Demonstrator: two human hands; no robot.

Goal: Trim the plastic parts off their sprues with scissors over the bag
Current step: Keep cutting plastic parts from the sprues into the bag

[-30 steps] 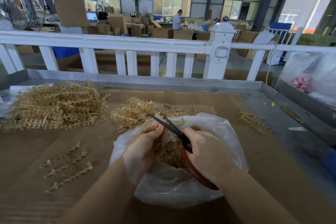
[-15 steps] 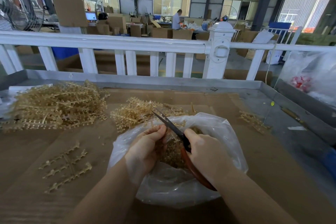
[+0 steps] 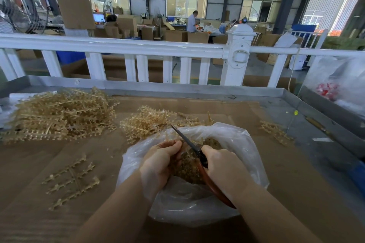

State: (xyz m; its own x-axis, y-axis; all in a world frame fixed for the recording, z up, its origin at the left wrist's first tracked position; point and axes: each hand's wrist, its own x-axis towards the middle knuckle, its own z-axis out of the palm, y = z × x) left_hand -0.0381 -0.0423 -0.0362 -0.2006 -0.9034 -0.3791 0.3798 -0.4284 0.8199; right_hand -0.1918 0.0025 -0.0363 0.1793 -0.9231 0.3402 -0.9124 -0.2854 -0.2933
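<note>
Since half a second ago your hands have barely shifted over the bag: the blades of the scissors (image 3: 194, 149), parted a second ago, now read as one dark closed line, and your left thumb sits a little higher against them. Your right hand (image 3: 223, 167) is curled round the reddish-brown handles, knuckles up, wrist angled in from the lower right, with the tip of the scissors pointing up and away to the left. Your left hand (image 3: 160, 162) comes in from the lower left, fingers curled and thumb laid along the top, pinching a sprue piece (image 3: 184, 151) right beside the blades; how much of that piece is left you cannot tell, since it blurs into the cut parts below. Both hands hang inside the mouth of the clear plastic bag (image 3: 197, 209), which lies open on the brown cardboard sheet (image 3: 296, 193) and holds a heap of trimmed tan parts (image 3: 189, 169). To your left on the cardboard lies one flat loose sprue (image 3: 73, 180), apart from the bag. Just beyond the bag's far rim sits a small sprue pile (image 3: 148, 122), touching the plastic; farther left is the large sprue pile (image 3: 59, 114), and to the right a few stray sprues (image 3: 275, 131). Beyond the grey table edge (image 3: 177, 89) runs a white railing (image 3: 128, 47).
</note>
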